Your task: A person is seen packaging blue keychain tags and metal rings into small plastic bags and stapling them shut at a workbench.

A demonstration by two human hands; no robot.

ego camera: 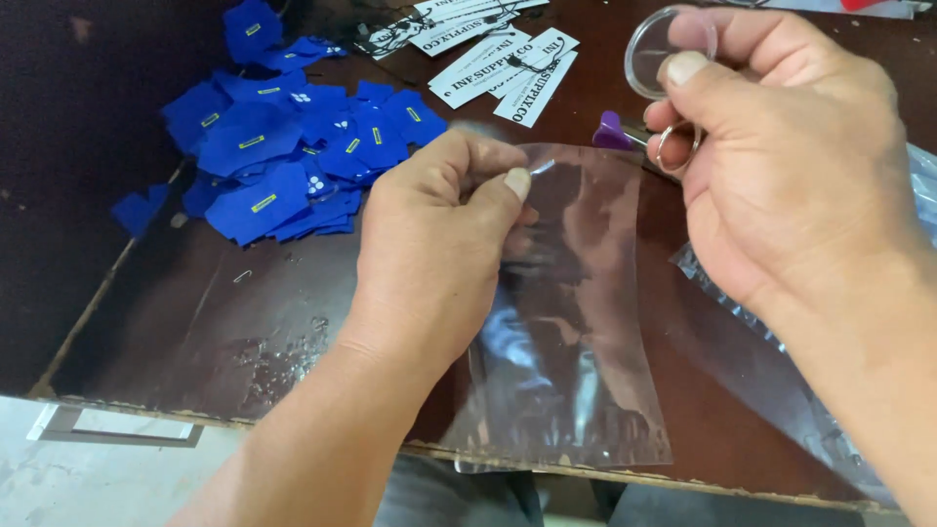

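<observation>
The left hand (439, 244) was closed in a pinch, thumb against fingers, on the upper edge of a clear plastic bag (566, 322); the bag hung from that grip and lay over the near part of the dark brown worktop (195, 312), its lower end reaching the front edge; the right hand (781, 166) was raised just beside it, fingers curled around a clear round disc (656, 49) and a small metal ring (675, 148), thumb pressed on top; a purple piece (611, 129) showed between the two hands; more clear bags (781, 390) lay under the right forearm; a heap of blue fabric labels (283, 146) lay to the left; white paper tags (508, 60) with black strings lay at the far side.
</observation>
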